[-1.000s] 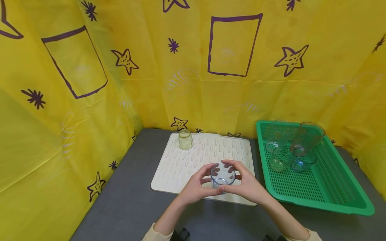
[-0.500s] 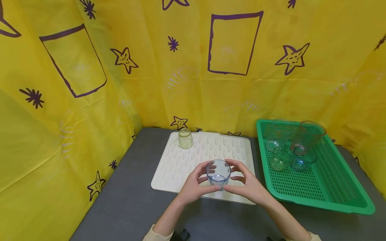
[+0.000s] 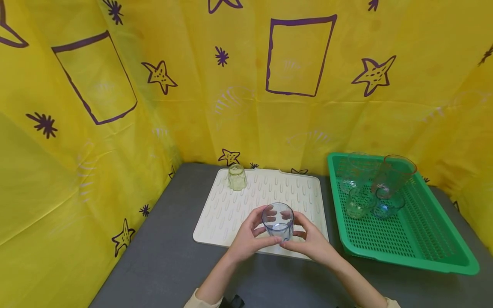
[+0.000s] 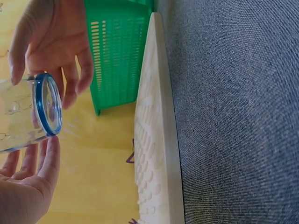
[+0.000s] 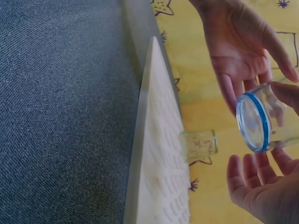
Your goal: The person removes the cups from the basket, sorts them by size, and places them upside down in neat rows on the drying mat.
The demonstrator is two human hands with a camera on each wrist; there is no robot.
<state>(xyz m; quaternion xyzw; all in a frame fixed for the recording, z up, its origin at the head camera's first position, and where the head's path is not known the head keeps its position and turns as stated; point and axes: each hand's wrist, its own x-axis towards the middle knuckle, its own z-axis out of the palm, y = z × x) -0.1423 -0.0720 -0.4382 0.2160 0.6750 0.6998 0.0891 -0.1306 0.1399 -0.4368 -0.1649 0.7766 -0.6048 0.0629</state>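
Between both hands is a clear, blue-tinted drinking glass [image 3: 278, 231], its round mouth facing up toward the head view. My left hand [image 3: 246, 239] grips its left side and my right hand [image 3: 312, 244] its right, thumbs meeting at the front. Both wrist views show the blue-ringed base [image 4: 46, 105] lifted above the ribbed off-white drying mat [image 3: 219, 218]. At the mat's back left corner a small yellowish-green glass [image 3: 237, 177] stands upside down.
To the right is a green perforated basket [image 3: 408, 252]. Inside, toward its back left, are a reddish tall glass [image 3: 393, 177], a clear tall glass [image 3: 356, 171], a short greenish glass [image 3: 358, 205] and a short blue glass [image 3: 387, 207]. A yellow patterned cloth [image 3: 300, 124] hangs behind the grey table [image 3: 161, 256].
The glass has shifted slightly left and its mouth shows more openly to the head view. My right hand has moved left with it; the left hand has barely moved.
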